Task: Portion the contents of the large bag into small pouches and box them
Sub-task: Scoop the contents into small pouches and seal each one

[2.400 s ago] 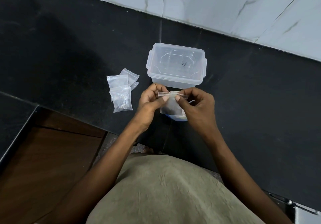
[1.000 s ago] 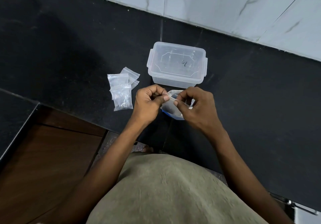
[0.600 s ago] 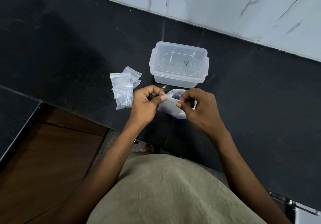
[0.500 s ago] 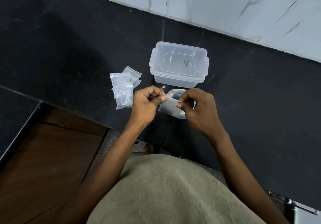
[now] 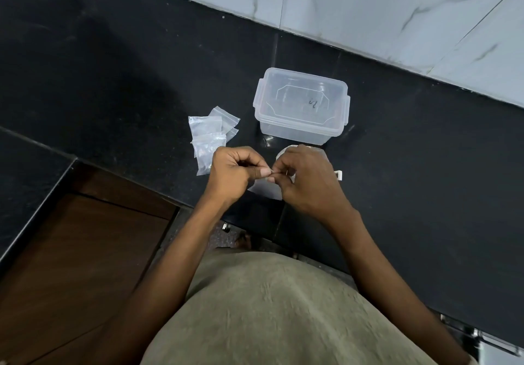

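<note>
- The large bag (image 5: pixel 266 190), clear plastic, sits low over the black bench (image 5: pixel 425 180) just in front of the box, mostly hidden behind both hands
- Left hand (image 5: pixel 232 173): grip curled, thumb and forefinger pinching the bag's top edge
- Right hand (image 5: pixel 306 179): grip likewise pinching that edge, fingertips meeting the left's
- Clear lidded box (image 5: pixel 302 106) stands just behind the hands, lid on
- Small pouches (image 5: pixel 209 138) lie in a loose overlapping pile left of the box, near the left hand
- Pale marble tiles (image 5: pixel 368 4) border the bench's far edge
</note>
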`<state>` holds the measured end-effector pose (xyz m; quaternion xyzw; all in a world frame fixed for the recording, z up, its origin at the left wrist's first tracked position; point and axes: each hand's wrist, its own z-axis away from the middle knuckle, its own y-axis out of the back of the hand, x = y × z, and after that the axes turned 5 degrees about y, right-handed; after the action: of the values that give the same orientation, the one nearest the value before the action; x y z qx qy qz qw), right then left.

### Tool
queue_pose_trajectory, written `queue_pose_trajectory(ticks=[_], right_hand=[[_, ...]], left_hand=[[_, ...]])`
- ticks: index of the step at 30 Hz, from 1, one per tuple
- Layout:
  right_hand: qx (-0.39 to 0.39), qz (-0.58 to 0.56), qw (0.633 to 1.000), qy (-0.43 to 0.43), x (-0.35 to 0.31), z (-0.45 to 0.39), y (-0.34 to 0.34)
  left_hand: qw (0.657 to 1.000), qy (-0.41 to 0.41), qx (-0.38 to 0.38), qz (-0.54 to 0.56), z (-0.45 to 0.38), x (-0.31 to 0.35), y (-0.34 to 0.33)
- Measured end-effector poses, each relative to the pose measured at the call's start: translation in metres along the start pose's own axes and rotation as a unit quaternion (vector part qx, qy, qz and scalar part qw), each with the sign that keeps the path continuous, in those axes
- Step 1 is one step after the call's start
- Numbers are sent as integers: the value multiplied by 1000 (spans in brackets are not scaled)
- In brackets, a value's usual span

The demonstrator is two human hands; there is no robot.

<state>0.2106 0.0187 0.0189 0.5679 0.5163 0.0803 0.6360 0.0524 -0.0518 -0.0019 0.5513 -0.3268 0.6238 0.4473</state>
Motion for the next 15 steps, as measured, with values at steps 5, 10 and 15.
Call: queue_pose_trajectory(ticks=[5,10,15], right_hand=[[6,8,1000,-13,-2,-4,-8],[-2,-21,999,-31,-3,-7,-15],[-10,-41,998,-46,-8,-16,-23]], left_hand=[[997,35,67,-27,6,3,1],[989,55,134,-35,5,-3,17],[982,74,170,-29,2,-9,32]])
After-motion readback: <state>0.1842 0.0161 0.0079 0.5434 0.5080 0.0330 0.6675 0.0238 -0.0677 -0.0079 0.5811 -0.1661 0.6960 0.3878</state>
